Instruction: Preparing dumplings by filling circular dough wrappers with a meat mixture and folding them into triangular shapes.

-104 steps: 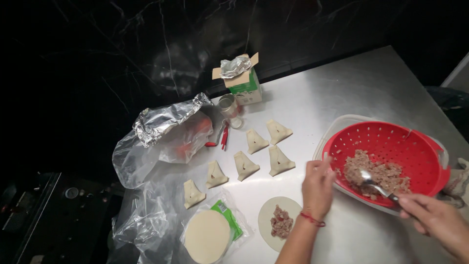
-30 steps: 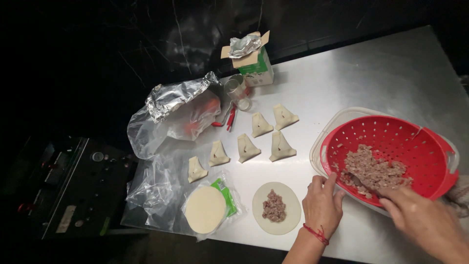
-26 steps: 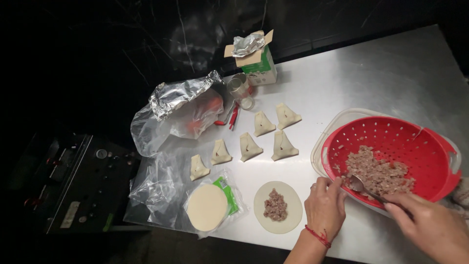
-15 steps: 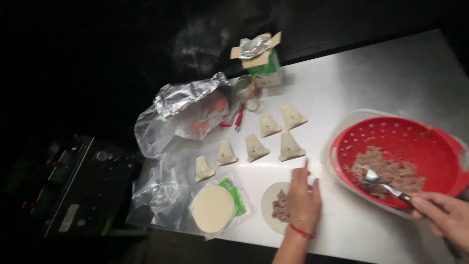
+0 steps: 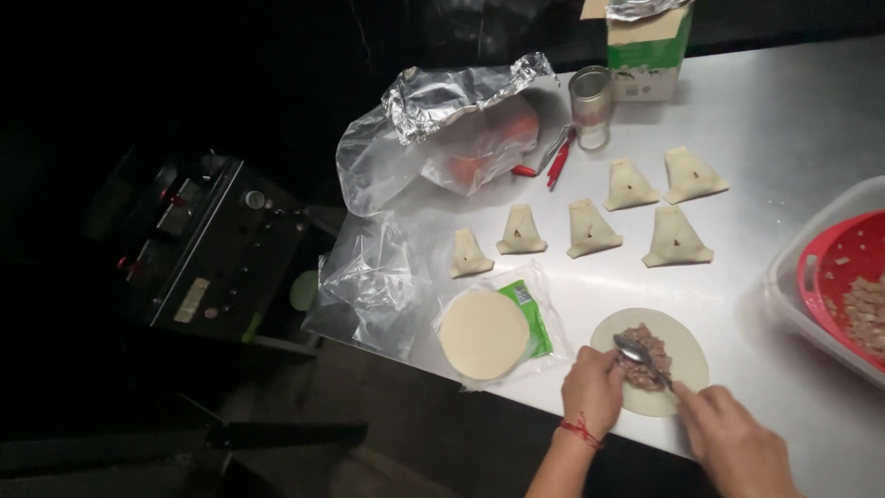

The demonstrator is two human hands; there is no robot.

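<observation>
Spooning mince (image 5: 645, 355) onto the wrapper (image 5: 680, 361), the right hand (image 5: 733, 443) grips the spoon (image 5: 638, 354); the left hand (image 5: 592, 391), curled and empty, pins the wrapper's edge. Overfilling could split it.

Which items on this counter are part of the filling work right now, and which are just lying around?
In use: right hand, spoon, round wrapper with meat filling, left hand, red colander, wrapper stack.

Lying about: folded dumplings, foil bag, glass jar, carton, red tongs.
</observation>
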